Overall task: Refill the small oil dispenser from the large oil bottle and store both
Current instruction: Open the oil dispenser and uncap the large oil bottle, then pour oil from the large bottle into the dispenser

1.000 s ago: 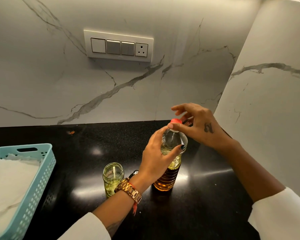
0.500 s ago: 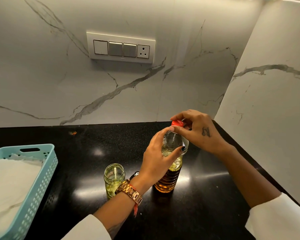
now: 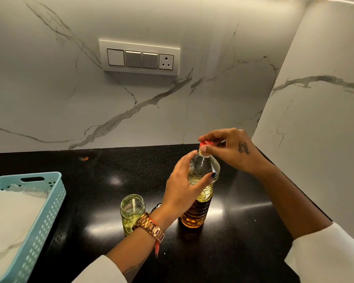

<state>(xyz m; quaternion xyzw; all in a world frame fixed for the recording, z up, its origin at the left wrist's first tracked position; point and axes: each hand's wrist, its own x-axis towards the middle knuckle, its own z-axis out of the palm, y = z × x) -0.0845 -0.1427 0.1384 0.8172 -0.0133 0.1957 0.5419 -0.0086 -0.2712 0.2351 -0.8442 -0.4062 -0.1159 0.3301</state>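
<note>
A black polished counter (image 3: 243, 252) runs along a white marble wall (image 3: 49, 88) with grey veins, and a second marble panel (image 3: 325, 129) closes the right side, so the two meet in a back right corner; ceiling light glares off the stone top in soft patches. A white switch plate (image 3: 139, 57) with three switches and a socket sits on the back wall. The bottle (image 3: 200, 193) stands upright on the counter, nearer the right edge than the left and short of the back wall, amber oil filling its ribbed lower part and its clear shoulder above. The left hand (image 3: 182, 193) grips the bottle round the shoulder, fingers behind and thumb across the front, with a gold watch (image 3: 149, 227) on that wrist. The right hand (image 3: 231, 150) pinches the red cap (image 3: 205, 144) on the neck between thumb and curled fingers; whether the cap is tight or loose cannot be told. The jar (image 3: 132, 213), open-mouthed and greenish, with a pale tube inside and a little oil at the bottom, stands just beside the bottle on its left, partly behind the left wrist. A small dark object (image 3: 157, 205) peeps out between jar and hand, too hidden to name. At the left edge sits a light blue basket (image 3: 47, 207) holding white paper (image 3: 10, 217). White sleeves (image 3: 331, 256) cover both forearms near the front edge
</note>
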